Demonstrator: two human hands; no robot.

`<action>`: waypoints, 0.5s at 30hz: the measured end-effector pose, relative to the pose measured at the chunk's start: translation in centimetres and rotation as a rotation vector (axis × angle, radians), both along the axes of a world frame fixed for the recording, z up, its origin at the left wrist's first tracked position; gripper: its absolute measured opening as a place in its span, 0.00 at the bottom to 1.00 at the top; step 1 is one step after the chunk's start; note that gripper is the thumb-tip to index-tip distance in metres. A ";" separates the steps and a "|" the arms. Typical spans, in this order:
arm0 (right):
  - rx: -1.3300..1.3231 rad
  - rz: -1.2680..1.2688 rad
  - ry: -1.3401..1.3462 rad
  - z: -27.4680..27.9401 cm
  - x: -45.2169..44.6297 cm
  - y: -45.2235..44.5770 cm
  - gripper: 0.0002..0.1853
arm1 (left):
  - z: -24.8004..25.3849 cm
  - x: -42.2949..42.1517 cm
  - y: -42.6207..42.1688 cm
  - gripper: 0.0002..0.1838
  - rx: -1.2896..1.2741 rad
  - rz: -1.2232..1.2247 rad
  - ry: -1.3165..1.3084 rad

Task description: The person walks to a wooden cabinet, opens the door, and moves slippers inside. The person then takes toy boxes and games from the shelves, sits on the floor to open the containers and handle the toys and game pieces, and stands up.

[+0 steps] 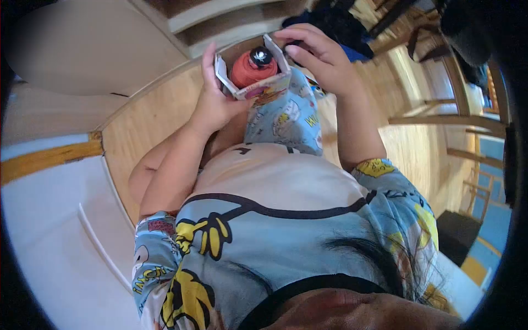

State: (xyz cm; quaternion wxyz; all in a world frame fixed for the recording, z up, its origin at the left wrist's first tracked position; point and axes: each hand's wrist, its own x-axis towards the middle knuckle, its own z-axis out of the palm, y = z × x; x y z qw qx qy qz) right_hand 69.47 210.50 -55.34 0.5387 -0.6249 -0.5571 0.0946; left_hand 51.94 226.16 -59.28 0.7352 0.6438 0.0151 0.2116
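Observation:
An open cardboard box [267, 88] with a colourful printed front is held up before my lap, its white flaps raised. Inside sits a red rounded thing [250, 72] with a shiny black knob-like top [260, 56]; its kind is not clear. My left hand [215, 102] is wrapped around the box's left side and underside, one finger upright along the flap. At the opposite side, my right hand [322, 58] has its thumb and bent fingers at the right flap's edge. A dark patch shows between those fingers, too small to identify.
Light wooden floor [154, 115] lies around me. Wooden chair frames [448, 118] stand at the right, and dark cloth [330, 30] lies beyond my right hand. A white panel [60, 231] is at the left, with shelving [214, 19] ahead.

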 end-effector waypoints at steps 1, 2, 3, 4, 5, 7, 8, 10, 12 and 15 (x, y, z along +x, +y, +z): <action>-0.023 -0.024 0.006 0.4 0.1 -0.7 0.14 | -1.1 0.1 -0.6 0.62 0.156 0.003 0.044; -0.140 0.012 -0.092 0.7 0.2 -1.2 0.14 | -2.7 0.4 -0.3 0.60 0.344 0.015 0.068; -0.255 0.055 -0.187 0.9 0.3 -1.7 0.14 | -3.3 0.7 -0.8 0.60 0.326 -0.003 0.069; -0.249 0.045 -0.253 0.6 0.3 -2.1 0.16 | -3.7 0.8 -1.1 0.60 0.354 -0.039 0.077; -0.260 0.037 -0.252 0.5 0.4 -2.7 0.16 | -3.9 1.1 -1.5 0.59 0.386 -0.073 0.085; -0.300 0.034 -0.376 0.4 0.3 -3.6 0.19 | -2.2 1.4 -2.2 0.58 0.459 -0.065 0.084; -0.288 0.025 -0.379 0.1 0.3 -3.9 0.22 | -2.2 1.6 -2.2 0.59 0.555 -0.040 0.069; -0.324 0.001 -0.433 0.1 0.4 -4.1 0.23 | -1.8 1.7 -2.2 0.59 0.649 -0.008 0.061; -0.363 -0.017 -0.485 0.1 0.1 -4.1 0.24 | -1.2 1.4 -2.3 0.58 0.700 -0.009 0.130; -0.491 -0.024 -0.544 0.1 -0.6 -3.8 0.25 | -3.6 1.7 -2.3 0.58 0.601 -0.097 0.128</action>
